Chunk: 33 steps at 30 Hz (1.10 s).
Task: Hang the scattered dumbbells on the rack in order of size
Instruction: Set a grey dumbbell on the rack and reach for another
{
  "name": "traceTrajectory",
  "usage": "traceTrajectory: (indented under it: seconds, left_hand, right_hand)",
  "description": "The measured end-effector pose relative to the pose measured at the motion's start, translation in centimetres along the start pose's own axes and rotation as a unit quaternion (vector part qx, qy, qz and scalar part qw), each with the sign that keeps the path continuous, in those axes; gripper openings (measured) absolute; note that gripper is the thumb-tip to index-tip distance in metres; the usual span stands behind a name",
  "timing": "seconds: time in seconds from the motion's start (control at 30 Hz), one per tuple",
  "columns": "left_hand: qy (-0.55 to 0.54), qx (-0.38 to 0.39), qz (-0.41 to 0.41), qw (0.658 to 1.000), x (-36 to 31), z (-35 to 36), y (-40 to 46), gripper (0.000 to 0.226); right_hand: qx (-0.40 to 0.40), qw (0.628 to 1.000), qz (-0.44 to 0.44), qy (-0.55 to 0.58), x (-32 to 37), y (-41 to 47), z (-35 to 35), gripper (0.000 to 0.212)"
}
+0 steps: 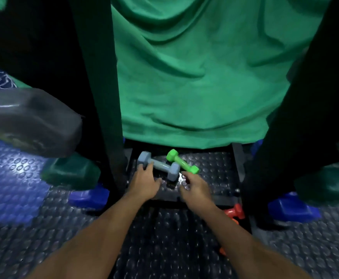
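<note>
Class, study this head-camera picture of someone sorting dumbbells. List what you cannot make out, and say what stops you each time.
1. Orange dumbbell, head view: the right forearm and a black frame post hide much of it.
2. Left hand on the grey dumbbell: motion blur hides whether its fingers grip or only touch.
3. Right hand: blurred; whether it holds anything is unclear.
4. Rack's hanging places: green cloth covers what lies behind.
5. Green dumbbell: too small to read markings.

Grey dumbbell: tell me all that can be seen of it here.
The grey dumbbell has two blocky heads joined by a round handle, with a matte coated look. It lies on the studded dark floor mat, angled. The left hand touches its handle near the far head; the green dumbbell lies against its near head.
</note>
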<state>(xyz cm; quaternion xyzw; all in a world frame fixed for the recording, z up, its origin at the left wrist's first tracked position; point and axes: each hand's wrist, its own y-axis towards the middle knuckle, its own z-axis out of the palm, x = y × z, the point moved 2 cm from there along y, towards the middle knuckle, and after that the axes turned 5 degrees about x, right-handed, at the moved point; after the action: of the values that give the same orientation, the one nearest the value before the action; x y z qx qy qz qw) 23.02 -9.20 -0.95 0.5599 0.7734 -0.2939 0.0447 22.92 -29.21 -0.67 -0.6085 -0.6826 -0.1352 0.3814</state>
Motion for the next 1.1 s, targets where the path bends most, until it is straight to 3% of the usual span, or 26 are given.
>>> traceTrajectory:
  seconds: [0.13, 0.33, 0.43, 0.6, 0.67, 0.8, 0.93, 1.1]
  left_hand:
    - [-0.066, 0.035, -0.044, 0.996, 1.0, 0.6, 5.4, 0.094]
    - [-0.174, -0.021, -0.11, 0.978, 1.7, 0.5, 9.5, 0.096]
    - [-0.192, -0.009, -0.115, 0.975, 2.4, 1.3, 10.4, 0.104]
    - [-0.193, -0.003, -0.128, 0.973, 3.0, 2.0, 9.2, 0.112]
    - [-0.202, -0.007, -0.139, 0.969, 2.9, 2.3, 8.5, 0.105]
    - [-0.213, -0.075, -0.09, 0.97, 0.9, 2.2, 5.3, 0.067]
    - [-0.234, -0.114, -0.031, 0.965, -2.2, 1.1, 0.6, 0.062]
    - [-0.263, -0.118, -0.006, 0.957, -5.4, -1.1, -5.2, 0.064]
  right_hand:
    - [0.037, 0.999, 0.024, 0.019, 0.0, 5.0, 2.1, 0.064]
    - [0.051, 0.99, 0.091, 0.098, 0.4, 10.3, 4.6, 0.082]
    - [0.072, 0.987, 0.1, 0.107, -0.4, 11.4, 5.9, 0.091]
    - [0.046, 0.978, 0.147, 0.144, -0.8, 11.4, 6.1, 0.079]
    - [0.025, 0.976, 0.159, 0.147, -0.7, 10.4, 5.3, 0.073]
    - [-0.056, 0.979, 0.134, 0.14, -0.6, 6.2, 2.1, 0.066]
    - [-0.117, 0.973, 0.111, 0.166, -0.1, 1.6, -2.6, 0.068]
    - [-0.131, 0.975, 0.103, 0.147, 2.0, -3.4, -7.2, 0.072]
